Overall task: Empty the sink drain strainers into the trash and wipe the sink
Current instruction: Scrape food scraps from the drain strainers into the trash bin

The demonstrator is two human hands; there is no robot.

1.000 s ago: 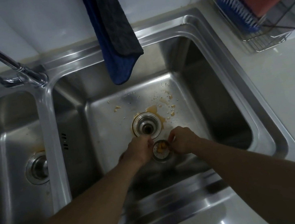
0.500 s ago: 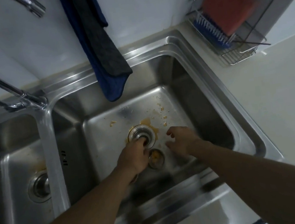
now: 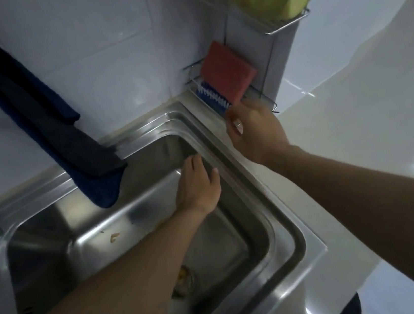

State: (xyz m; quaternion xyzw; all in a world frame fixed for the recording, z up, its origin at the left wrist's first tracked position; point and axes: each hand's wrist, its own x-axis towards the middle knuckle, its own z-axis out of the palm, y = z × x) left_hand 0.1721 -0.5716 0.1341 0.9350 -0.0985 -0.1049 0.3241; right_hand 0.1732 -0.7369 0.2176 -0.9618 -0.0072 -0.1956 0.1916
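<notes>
The steel sink (image 3: 296,244) fills the lower left. On its floor lies a round metal strainer (image 3: 183,280) with yellow food bits in it, half hidden behind my left forearm. A small food scrap (image 3: 115,237) sits farther left on the sink floor. My left hand (image 3: 197,186) hovers flat and empty over the basin's far right corner. My right hand (image 3: 254,131) is out over the sink's rim, fingers spread, its fingertips at the lower edge of a red sponge (image 3: 227,75). The drain hole is hidden.
The red sponge stands in a wire rack (image 3: 270,102) on the wall corner beside a blue brush (image 3: 209,98). A higher rack (image 3: 285,20) holds yellow-green sponges. A dark blue cloth (image 3: 86,157) hangs over the sink's back edge. White countertop (image 3: 363,140) runs to the right.
Both hands left the strainer, which now lies on the sink floor. My right hand rose to the red sponge, my left hand lifted toward the basin's corner, and the view swung right and up.
</notes>
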